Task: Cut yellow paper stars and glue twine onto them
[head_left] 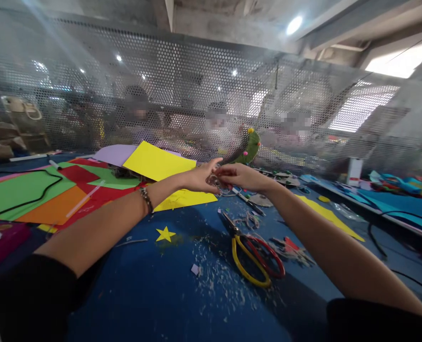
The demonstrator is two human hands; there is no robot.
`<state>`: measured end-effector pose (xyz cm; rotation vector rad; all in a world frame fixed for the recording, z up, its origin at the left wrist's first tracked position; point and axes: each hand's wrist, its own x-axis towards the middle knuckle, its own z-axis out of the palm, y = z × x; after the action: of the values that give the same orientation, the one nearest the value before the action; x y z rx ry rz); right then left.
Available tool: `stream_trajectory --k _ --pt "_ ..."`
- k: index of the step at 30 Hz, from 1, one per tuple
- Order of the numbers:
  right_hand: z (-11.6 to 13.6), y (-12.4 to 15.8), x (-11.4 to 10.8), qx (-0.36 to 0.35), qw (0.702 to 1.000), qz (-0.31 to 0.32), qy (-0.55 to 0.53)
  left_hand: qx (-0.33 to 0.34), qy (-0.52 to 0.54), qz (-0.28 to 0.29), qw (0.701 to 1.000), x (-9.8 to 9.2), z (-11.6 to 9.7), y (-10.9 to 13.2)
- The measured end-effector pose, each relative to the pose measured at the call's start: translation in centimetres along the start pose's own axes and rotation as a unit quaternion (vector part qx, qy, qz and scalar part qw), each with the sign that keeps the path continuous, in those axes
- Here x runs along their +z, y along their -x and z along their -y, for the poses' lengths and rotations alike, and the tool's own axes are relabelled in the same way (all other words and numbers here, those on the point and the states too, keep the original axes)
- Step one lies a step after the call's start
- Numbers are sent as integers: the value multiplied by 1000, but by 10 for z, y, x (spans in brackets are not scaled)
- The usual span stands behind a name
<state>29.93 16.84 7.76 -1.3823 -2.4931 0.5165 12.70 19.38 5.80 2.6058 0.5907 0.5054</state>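
My left hand (200, 178) reaches out over the table, thumb raised and fingers curled around a small greyish, shiny thing (214, 180). My right hand (242, 175) meets it from the other side, fingertips pinched at the same thing. Fingers cover most of it, so its kind is unclear. Scissors (236, 232) with one yellow and one red handle lie nearer to me, blades slightly apart. A yellow paper star (166, 234) rests flat left of them. Yellow sheets (157, 161) lie beside and beneath my left hand.
Coloured paper sheets (14, 190) cover the left of the blue table (143, 294). White scraps, grey string (248, 221) and a utility-knife-like tool (248, 202) lie around the scissors. A green curved piece with pompoms (250, 148) stands before the perforated metal screen (182, 85). Black cables (375, 237) run right.
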Motion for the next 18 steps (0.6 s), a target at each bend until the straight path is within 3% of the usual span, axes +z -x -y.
stream_trajectory --k 4,12,18 --pt "1 7 -2 4 996 -86 -3 4 17 51 999 -1 11 -10" --pt "-21 35 -14 54 986 -152 -33 -25 -53 -5 998 -34 30 27" --pt "-43 40 -16 88 965 -215 -121 -54 -127 2 990 -44 48 50"
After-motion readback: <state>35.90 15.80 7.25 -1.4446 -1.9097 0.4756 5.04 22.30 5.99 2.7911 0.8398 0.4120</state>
